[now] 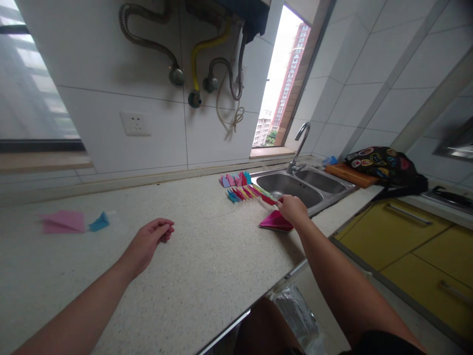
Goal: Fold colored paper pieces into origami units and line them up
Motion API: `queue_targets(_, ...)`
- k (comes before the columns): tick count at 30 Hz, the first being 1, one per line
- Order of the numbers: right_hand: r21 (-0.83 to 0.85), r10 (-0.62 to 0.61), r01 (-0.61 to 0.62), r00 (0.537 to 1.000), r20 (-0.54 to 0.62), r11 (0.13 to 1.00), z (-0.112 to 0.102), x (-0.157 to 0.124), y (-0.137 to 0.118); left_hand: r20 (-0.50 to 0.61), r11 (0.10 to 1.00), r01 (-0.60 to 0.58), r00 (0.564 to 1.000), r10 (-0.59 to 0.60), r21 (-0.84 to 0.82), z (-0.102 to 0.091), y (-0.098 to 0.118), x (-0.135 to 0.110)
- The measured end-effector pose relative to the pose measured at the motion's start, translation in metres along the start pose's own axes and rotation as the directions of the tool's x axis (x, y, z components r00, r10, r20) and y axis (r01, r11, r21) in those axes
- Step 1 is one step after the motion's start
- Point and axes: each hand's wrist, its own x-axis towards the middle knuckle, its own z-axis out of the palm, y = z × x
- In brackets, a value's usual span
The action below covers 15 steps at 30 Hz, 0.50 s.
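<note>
My right hand [291, 209] pinches a red folded paper piece [269, 199] at the end of a row of small folded papers [244, 193] in several colours. Behind that row stands a second group of folded papers [235, 179], pink, lilac, red and blue. Just below my right hand lies a larger magenta folded paper [276, 221], partly covered by the wrist. My left hand [153, 239] is over the counter with its fingers curled in, and nothing shows in them. Further left are a pink paper [63, 221] and a small blue folded paper [99, 222].
The speckled counter [192, 266] runs along a tiled wall with a socket [135, 124] and pipes above. At the right is a double steel sink [314, 197] with a faucet [301, 143]. Beyond it, a patterned bag [384, 165] rests by an orange board [347, 175].
</note>
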Motion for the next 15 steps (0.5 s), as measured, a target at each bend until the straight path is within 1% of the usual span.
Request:
queue_targets(8,-0.095,0.022,-0.013,0.995,0.095,0.995,0.009,0.016,-0.005,0.011,1.0,-0.005,1.0,0.004,0.014,0.0,-0.001,0.001)
queue_targets(15,-0.146,0.036,-0.017,0.991,0.13,0.989,0.011,0.025,-0.011,0.0,1.0,0.011,1.0,-0.011,0.006,0.002,0.002,0.0)
